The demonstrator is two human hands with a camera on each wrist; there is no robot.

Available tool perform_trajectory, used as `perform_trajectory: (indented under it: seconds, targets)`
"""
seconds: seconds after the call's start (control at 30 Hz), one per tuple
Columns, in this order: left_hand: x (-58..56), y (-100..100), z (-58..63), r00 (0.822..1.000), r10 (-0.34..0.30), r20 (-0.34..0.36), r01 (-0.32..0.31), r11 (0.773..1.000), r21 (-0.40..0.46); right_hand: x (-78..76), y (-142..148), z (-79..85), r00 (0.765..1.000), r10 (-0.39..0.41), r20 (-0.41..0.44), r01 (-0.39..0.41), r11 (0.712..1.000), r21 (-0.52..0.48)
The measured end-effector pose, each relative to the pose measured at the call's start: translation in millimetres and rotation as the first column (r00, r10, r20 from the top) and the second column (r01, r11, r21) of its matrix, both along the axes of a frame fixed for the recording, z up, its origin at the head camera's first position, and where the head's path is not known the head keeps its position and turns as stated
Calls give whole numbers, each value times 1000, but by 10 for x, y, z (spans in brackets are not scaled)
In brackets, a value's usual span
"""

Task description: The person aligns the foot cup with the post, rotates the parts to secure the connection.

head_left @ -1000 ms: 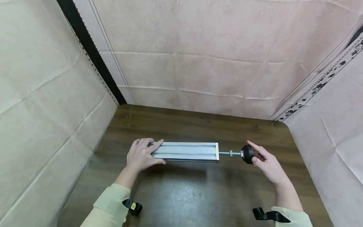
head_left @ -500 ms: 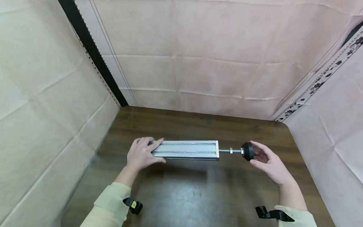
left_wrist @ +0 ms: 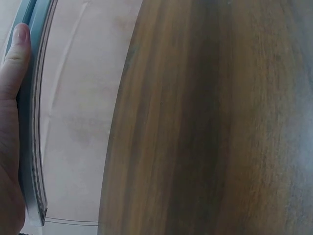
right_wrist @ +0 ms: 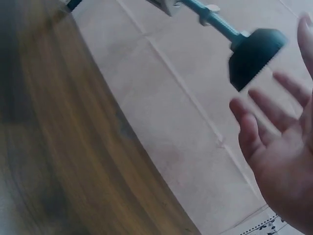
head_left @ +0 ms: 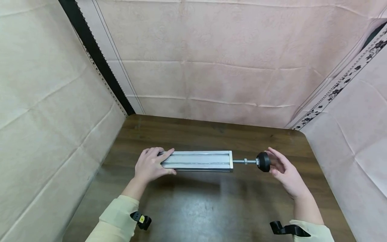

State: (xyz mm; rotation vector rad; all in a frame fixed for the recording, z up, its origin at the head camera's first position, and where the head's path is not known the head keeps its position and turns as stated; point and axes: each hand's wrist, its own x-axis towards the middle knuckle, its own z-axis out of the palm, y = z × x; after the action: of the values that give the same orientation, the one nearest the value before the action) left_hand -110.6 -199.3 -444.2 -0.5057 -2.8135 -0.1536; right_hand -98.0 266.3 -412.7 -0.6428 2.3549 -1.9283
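Observation:
A silver aluminium profile (head_left: 198, 161) with long grooves lies level across the middle of the head view, above the table. My left hand (head_left: 152, 164) grips its left end; the left wrist view shows a thumb (left_wrist: 14, 61) along the profile (left_wrist: 32, 117). A threaded rod (head_left: 239, 161) with a nut sticks out of the right end and carries a black levelling foot (head_left: 263, 162). Beside that foot is my right hand (head_left: 285, 173), fingers loosely bent. In the right wrist view a gap shows between the fingers and the black foot (right_wrist: 257, 54).
Beneath everything is a brown wood-grain table (head_left: 193, 208). Pale cloth hangs behind it (head_left: 211, 67) and along both sides. A black strap mount (head_left: 140, 220) sits on the left sleeve, another black mount (head_left: 288, 229) on the right sleeve.
My right hand has shifted a little right and back, its fingers moving around the black foot. My left hand and the profile have stayed nearly still.

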Motion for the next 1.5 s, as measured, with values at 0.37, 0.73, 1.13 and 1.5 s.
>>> perform_trajectory:
  seconds: [0.37, 0.73, 1.13, 1.5]
  targets:
    - [4, 12, -12, 1000, -14, 7, 14, 999, 36, 5, 19, 8, 1000, -1, 13, 1, 1000, 1]
    - [21, 14, -12, 1000, 1, 23, -1, 1000, 19, -23, -3, -16, 999, -33, 20, 32, 999, 33]
    - [35, 21, 8, 1000, -2, 30, 1, 1000, 30, -2, 43, -14, 994, 103, -40, -105, 993, -59]
    - [52, 31, -2, 1000, -12, 2, 12, 1000, 29, 0, 7, -44, 997, -63, 36, 61, 996, 60]
